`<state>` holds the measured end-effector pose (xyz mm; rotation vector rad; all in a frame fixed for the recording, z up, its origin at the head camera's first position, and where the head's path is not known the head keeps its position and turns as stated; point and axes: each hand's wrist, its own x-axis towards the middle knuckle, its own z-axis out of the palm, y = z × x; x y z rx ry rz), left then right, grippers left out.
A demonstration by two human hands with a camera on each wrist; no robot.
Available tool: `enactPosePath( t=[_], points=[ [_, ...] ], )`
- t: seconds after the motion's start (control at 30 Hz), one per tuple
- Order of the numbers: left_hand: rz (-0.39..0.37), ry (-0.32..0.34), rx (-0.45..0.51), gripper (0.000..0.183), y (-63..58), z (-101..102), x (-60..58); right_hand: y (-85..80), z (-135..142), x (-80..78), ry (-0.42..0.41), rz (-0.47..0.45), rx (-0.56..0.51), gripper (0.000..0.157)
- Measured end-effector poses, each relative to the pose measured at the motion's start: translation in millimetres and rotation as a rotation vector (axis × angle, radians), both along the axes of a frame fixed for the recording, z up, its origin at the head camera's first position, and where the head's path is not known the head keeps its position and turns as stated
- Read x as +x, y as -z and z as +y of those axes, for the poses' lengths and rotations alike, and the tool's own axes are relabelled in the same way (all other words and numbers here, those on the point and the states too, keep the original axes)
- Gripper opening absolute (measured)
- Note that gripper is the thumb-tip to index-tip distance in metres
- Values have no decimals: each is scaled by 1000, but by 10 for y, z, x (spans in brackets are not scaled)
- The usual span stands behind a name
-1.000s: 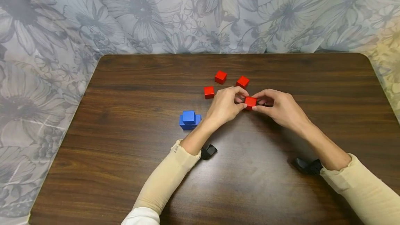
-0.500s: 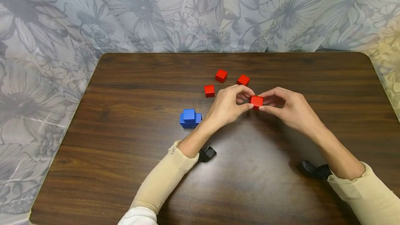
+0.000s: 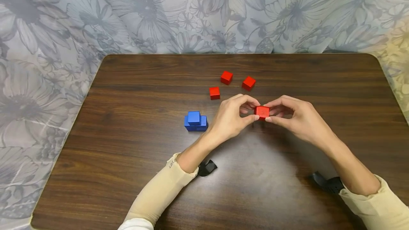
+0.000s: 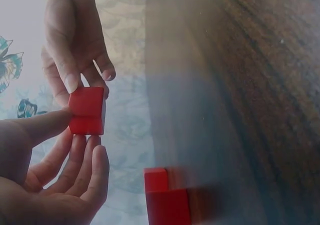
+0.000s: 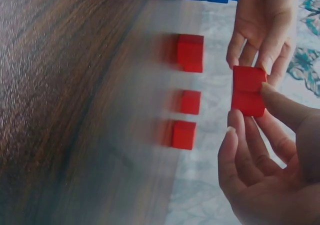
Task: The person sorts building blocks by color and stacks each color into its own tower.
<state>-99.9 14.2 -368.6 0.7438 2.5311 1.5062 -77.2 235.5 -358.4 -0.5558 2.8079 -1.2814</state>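
Both hands have drawn the small red wooden cube point(image 3: 262, 111) a little nearer the person since a second ago, away from the three loose red cubes: one at the left point(image 3: 214, 92), one at the back point(image 3: 226, 77), one at the right point(image 3: 248, 82). The left hand point(image 3: 231, 116) and the right hand point(image 3: 295, 116) pinch the cube from opposite sides between thumb and fingertips, holding it above the dark wood-grain table point(image 3: 134, 173); the wrist views show bare space under it. The three loose cubes sit apart from one another, just beyond the knuckles. A stack of blue wooden cubes point(image 3: 195, 121) stands just left of the left hand, close to the wrist but not touching. Wide bare tabletop lies toward the near edge and to both sides; a grey floral cloth point(image 3: 48, 45) hangs behind the far edge.
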Motion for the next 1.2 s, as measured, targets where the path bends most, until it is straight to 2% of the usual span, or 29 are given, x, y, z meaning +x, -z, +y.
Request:
enactPosePath(
  t=[0.2, 0.5, 0.63, 1.0, 1.2],
  points=[
    [-23, 1, 31, 27, 5, -32, 40, 16, -20, 23, -24, 22, -8, 32],
    [-46, 5, 37, 26, 31, -118, 122, 76, -87, 76, -47, -48, -69, 31],
    [-53, -1, 23, 27, 69, -154, 169, 102, -132, 108, -63, -81, -102, 30],
    [-106, -13, -13, 27, 143, -232, 296, 243, -202, 131, -123, -125, -108, 27],
    [-134, -49, -90, 25, 147, -275, 324, 289, -273, 99, -142, -170, -101, 26]
  ],
)
